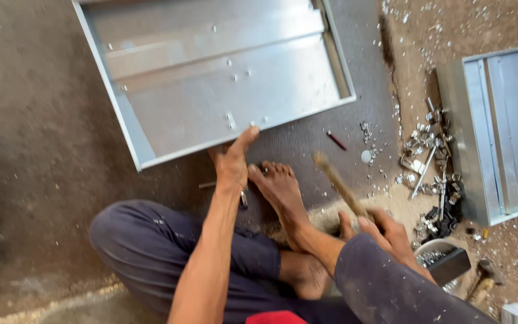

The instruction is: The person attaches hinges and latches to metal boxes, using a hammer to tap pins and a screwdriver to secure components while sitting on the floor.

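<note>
Gripping the wooden handle (pixel 338 183), right hand (pixel 385 231) fingers are clamped; the spread left hand (pixel 233 161) at the tray (pixel 124 114) edge could be struck.

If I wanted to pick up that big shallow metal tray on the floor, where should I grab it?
Probably the near raised rim of the metal tray, where the left hand already touches it. That folded edge stands up from the floor, giving the fingers a lip to hook, and it faces the seated person.

Soft daylight, glare on metal tray (pixel 223 78), slight motion blur, perhaps dim corners
</note>
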